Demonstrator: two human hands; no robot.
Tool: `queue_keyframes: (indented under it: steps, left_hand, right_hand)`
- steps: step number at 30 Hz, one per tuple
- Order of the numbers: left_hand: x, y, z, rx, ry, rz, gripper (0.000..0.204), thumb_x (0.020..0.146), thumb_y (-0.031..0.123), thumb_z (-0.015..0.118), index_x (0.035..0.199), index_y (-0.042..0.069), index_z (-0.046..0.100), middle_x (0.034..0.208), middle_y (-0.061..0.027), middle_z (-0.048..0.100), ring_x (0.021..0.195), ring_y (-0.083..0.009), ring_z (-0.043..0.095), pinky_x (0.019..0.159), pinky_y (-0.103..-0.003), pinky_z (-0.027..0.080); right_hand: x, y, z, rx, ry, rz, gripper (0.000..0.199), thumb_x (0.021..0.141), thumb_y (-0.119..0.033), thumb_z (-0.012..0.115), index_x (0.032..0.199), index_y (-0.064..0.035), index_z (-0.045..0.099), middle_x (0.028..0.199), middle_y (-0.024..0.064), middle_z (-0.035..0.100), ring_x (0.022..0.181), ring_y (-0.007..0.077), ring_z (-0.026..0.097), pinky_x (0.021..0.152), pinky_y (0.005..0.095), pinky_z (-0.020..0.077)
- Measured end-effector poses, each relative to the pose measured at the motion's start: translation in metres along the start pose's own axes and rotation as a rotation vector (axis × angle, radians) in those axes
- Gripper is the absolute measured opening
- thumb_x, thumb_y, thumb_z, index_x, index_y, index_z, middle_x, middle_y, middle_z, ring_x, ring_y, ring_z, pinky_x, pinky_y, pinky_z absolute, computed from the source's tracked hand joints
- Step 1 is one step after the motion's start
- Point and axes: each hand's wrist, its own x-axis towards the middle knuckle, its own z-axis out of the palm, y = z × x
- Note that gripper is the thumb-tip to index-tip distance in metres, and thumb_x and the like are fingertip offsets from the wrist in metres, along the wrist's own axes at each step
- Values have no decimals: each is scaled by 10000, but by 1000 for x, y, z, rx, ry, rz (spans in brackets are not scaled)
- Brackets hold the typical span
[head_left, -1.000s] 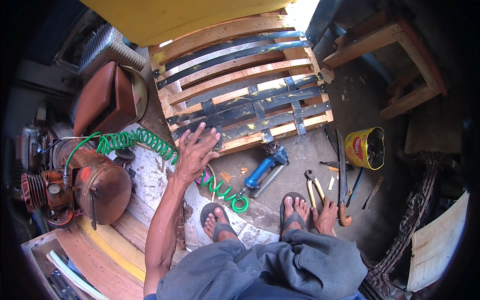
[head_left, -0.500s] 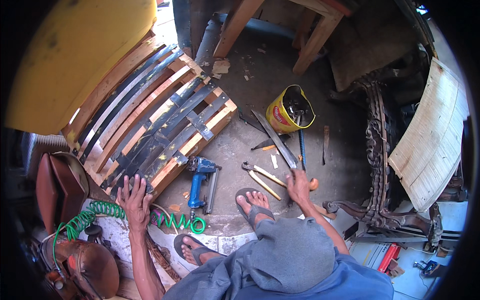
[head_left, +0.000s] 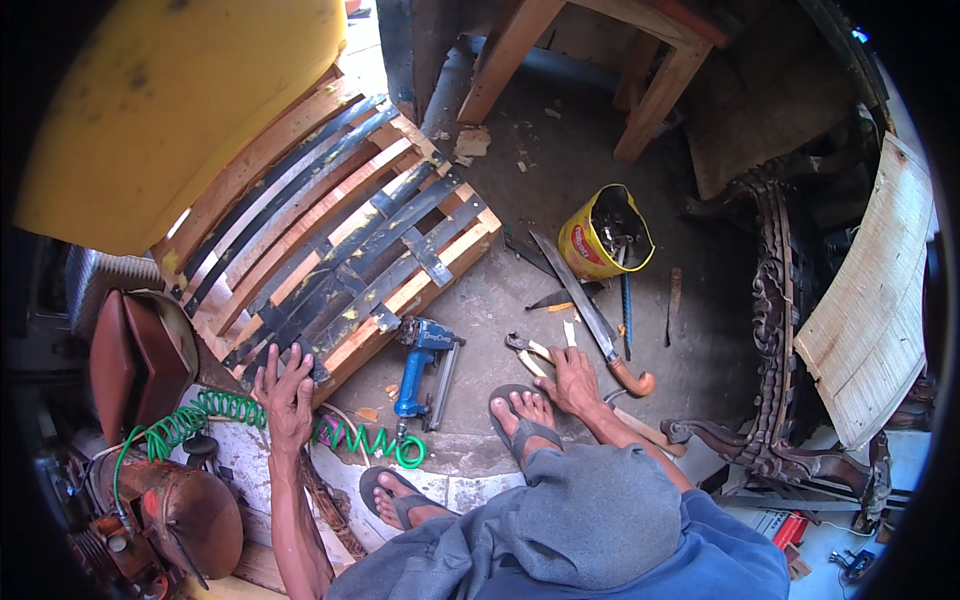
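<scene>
Lettered yellow bucket point(head_left: 588, 250), lettered blue nailer point(head_left: 417, 365)

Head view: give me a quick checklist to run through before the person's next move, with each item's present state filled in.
1. Left hand on the slatted frame: ok, fingers spread over its near corner.
2. Right hand at the pincers: ok, it lies over the handle end.
3. Firm grip on the pincers: cannot tell, the hand hides the handle ends.
4. Long blade well away from the right hand: not ok, it lies close beside it.
5. Blue air tool out of the hands: ok, it is on the floor.
6. Toes covered: not ok, the sandals are open.
</scene>
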Motion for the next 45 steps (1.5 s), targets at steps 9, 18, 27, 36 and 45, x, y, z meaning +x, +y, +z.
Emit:
queue_keyframes:
  steps: [9, 18, 27, 36, 45]
  left_hand:
    - [-7, -4, 2, -24, 42, 7, 335, 1067, 268, 559, 1328, 144, 728, 1511, -62, 609, 1550, -308, 354, 1253, -539, 135]
    - [-8, -4, 2, -106, 137, 38, 332, 1007, 285, 595, 1271, 181, 766, 1438, -67, 664, 1514, -341, 405, 1237, -574, 163]
    - [11, 14, -7, 49, 233, 111, 336, 1039, 340, 529, 1235, 242, 784, 1334, 18, 728, 1415, -288, 484, 1213, -576, 178]
    - [14, -17, -19, -94, 170, 31, 485, 1135, 296, 373, 1088, 169, 839, 1202, 57, 783, 1259, -219, 530, 1163, -423, 232]
    - [32, -19, -8, -25, 222, 120, 486, 1129, 285, 404, 1001, 148, 853, 1159, 32, 791, 1153, -257, 559, 1086, -419, 326]
  right_hand:
    - [21, 18, 0, 118, -74, 48, 518, 958, -370, 688, 1358, -56, 586, 1223, 264, 632, 1173, 473, 594, 967, 544, 519]
    - [-1, 11, 1, -39, -20, -174, 645, 890, -412, 754, 1362, -42, 518, 1216, 301, 621, 1085, 515, 628, 947, 582, 528]
    - [-2, -29, -26, 348, -191, 63, 591, 835, -382, 744, 1303, -43, 617, 1155, 273, 695, 1082, 452, 680, 940, 524, 545]
    - [-5, -165, -78, 417, -590, -384, 480, 1067, -268, 532, 1478, -63, 391, 955, 272, 699, 905, 496, 695, 801, 553, 546]
    - [17, -225, -69, 336, -555, -528, 371, 1083, -277, 538, 1373, -88, 402, 844, 289, 680, 782, 507, 691, 656, 572, 529]
